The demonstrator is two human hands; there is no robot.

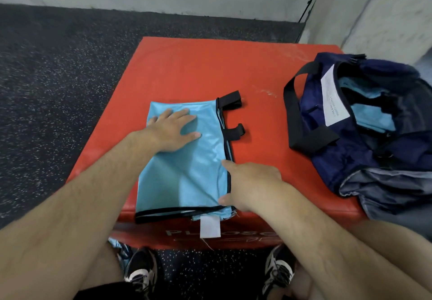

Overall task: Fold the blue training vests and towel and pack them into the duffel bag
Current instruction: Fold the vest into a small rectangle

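Observation:
A light blue training vest (187,173) with black trim lies folded on the red padded box (198,70), with black straps sticking out at its far right and a white label hanging over the front edge. My left hand (173,129) presses flat on the vest's far left part, fingers straight. My right hand (247,182) is at the vest's right edge, thumb and forefinger spread along the black trim; whether it grips the cloth is unclear. The navy duffel bag (346,140) stands unzipped at the right, with light blue fabric (369,117) inside.
The box sits on dark speckled rubber flooring (58,77), with a grey wall behind. Grey lining or cloth (392,192) spills from the bag's near end. My two shoes show below the box front, and a bit of blue cloth (121,250) hangs by my left knee.

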